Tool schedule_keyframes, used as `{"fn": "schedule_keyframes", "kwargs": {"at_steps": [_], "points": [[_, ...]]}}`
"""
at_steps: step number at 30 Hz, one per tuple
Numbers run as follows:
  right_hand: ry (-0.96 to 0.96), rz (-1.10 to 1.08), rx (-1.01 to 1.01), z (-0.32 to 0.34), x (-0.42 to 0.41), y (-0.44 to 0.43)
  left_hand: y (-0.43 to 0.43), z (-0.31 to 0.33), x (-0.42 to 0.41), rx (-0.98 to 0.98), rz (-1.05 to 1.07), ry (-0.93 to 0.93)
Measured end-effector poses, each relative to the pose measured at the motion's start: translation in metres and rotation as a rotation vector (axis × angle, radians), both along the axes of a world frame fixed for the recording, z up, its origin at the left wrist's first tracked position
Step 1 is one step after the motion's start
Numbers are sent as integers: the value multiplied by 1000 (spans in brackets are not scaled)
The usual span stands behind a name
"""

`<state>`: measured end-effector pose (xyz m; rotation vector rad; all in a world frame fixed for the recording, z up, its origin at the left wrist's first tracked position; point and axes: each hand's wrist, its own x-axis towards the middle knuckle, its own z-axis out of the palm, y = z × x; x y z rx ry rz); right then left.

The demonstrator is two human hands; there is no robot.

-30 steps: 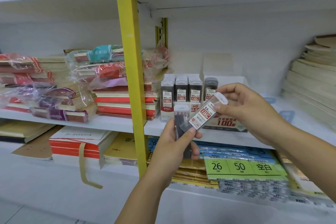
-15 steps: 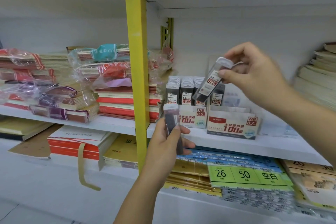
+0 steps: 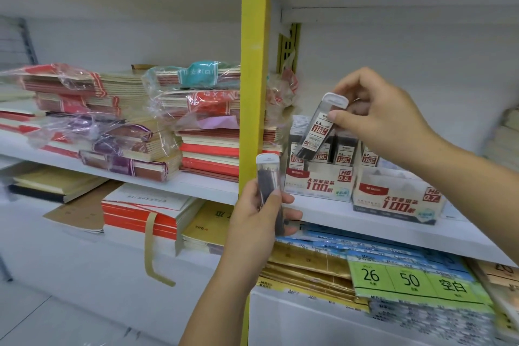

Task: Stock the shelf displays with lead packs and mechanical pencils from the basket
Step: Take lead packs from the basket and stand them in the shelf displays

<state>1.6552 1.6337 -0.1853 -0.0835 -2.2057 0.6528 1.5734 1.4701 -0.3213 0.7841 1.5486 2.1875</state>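
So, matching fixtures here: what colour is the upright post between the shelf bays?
The upright post is yellow; head view.

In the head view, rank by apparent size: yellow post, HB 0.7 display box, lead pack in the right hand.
1. yellow post
2. HB 0.7 display box
3. lead pack, pinched by the right hand

One left hand (image 3: pixel 252 225), one right hand (image 3: pixel 387 121), two lead packs (image 3: pixel 268 174) (image 3: pixel 317 132) in hand, two display boxes (image 3: pixel 317 185) (image 3: pixel 396 202), one yellow post (image 3: pixel 254 64), three green labels (image 3: pixel 410 279).
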Motion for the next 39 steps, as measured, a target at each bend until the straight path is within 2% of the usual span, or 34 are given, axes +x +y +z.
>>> {"fn": "schedule_keyframes", "kwargs": {"at_steps": [8, 12, 15, 18, 21, 23, 26, 29, 33, 39], "points": [[-211, -141, 211, -21, -28, -6, -6, 0, -1, -1, -14, 17], [-240, -336, 415, -27, -32, -2, -8, 0, -3, -6, -34, 35], [-199, -345, 469, -29, -24, -5, -9, 1, -2, -2, -37, 50], [-133, -146, 249, -38, -6, -18, -9, 2, 0, -3, -46, 96], [-248, 103, -74, -45, 7, -35, -8, 1, 4, -41, -68, 187], [-270, 181, -206, -49, 10, -39, -8, 1, 8, -86, -78, 254], [-245, 190, -279, -51, 15, -37, -9, 3, 12, -127, -130, 274], [-272, 219, -346, -56, 23, -31, -12, 2, 10, -133, -185, 181], [-222, 244, -493, -60, 28, -23, -12, -1, 8, -143, -140, 152], [-214, 219, -575, -63, 27, -16, -6, -4, 8, -117, -91, 162]]}}
